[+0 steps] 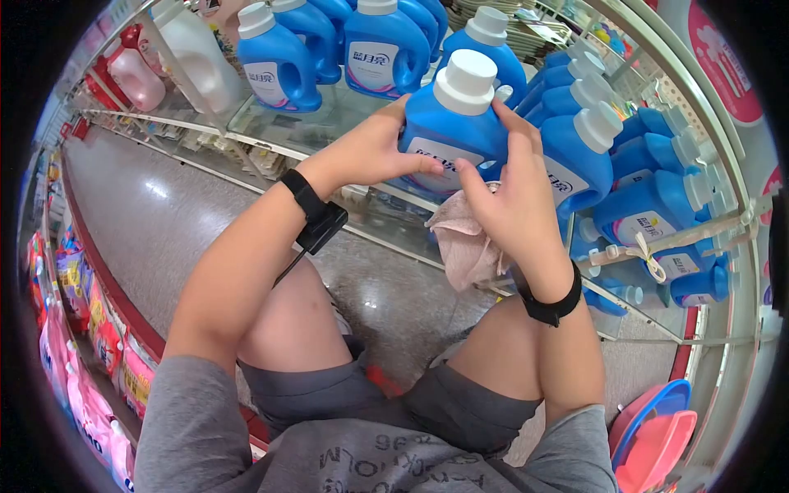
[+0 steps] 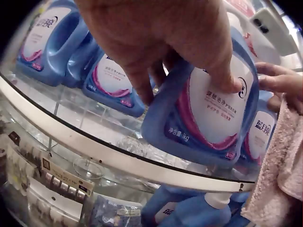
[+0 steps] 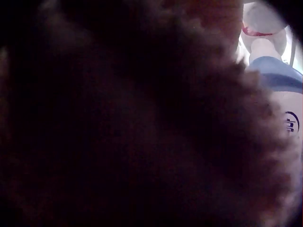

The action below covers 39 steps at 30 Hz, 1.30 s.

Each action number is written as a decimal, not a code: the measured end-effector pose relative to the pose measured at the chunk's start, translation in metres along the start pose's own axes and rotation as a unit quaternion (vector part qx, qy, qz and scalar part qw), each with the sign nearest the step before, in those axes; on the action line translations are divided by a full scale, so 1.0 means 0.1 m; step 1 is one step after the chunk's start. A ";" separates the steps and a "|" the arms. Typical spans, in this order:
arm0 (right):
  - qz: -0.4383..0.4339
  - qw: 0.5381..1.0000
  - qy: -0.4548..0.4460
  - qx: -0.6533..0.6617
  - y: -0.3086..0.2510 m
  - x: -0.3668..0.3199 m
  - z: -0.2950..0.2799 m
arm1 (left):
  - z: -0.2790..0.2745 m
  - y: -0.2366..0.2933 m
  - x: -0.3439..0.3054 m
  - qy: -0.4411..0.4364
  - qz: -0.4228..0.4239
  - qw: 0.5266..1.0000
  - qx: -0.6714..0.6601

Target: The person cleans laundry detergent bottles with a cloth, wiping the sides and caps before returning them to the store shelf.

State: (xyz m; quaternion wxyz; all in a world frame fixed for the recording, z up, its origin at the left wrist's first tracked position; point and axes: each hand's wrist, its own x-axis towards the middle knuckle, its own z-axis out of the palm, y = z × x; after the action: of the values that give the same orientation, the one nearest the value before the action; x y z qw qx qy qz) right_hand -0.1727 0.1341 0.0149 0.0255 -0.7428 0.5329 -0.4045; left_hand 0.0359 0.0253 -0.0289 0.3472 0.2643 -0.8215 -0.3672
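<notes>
A blue laundry detergent bottle [image 1: 456, 123] with a white cap stands upright between both hands at the front of the shelf. My left hand [image 1: 366, 152] holds its left side, thumb across the label. On the other side, my right hand [image 1: 522, 193] grips the bottle, fingers around its far edge. From the right palm hangs a pink cloth [image 1: 464, 246], held against the hand. In the left wrist view the bottle's label [image 2: 213, 104] faces out, with the shelf's front edge [image 2: 142, 168] close below. The cloth [image 3: 151, 123] hides most of the right wrist view.
More blue bottles [image 1: 382, 49] stand behind and to the left, and others [image 1: 571, 156] crowd the right side. A white jug [image 1: 193, 57] is farther left. Packaged goods [image 2: 61, 194] lie on the shelf below. Basins [image 1: 657, 444] sit on the floor at right.
</notes>
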 end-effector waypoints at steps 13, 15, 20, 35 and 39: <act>0.050 0.998 -0.026 0.030 0.07 0.01 0.04 | -0.17 -0.02 -0.02 0.006 -0.030 0.999 -0.029; 0.067 0.997 -0.031 0.031 0.08 0.00 0.05 | -0.16 -0.04 0.00 0.017 -0.029 0.999 -0.016; 0.088 0.995 -0.033 0.037 0.09 0.04 0.04 | -0.11 -0.04 0.04 0.027 -0.035 0.999 -0.016; 0.106 0.994 -0.030 -0.017 0.17 0.04 0.09 | 0.08 -0.14 0.32 0.082 -0.030 0.996 0.018; 0.129 0.991 -0.035 0.001 0.23 0.06 0.05 | 0.12 -0.23 0.45 0.091 -0.025 0.995 0.027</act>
State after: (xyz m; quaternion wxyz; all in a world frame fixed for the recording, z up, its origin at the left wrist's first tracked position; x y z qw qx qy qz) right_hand -0.1867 0.1175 0.0039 0.0969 -0.6814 0.6231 -0.3716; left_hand 0.0030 -0.0143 -0.0358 0.4037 0.3264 -0.7893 -0.3279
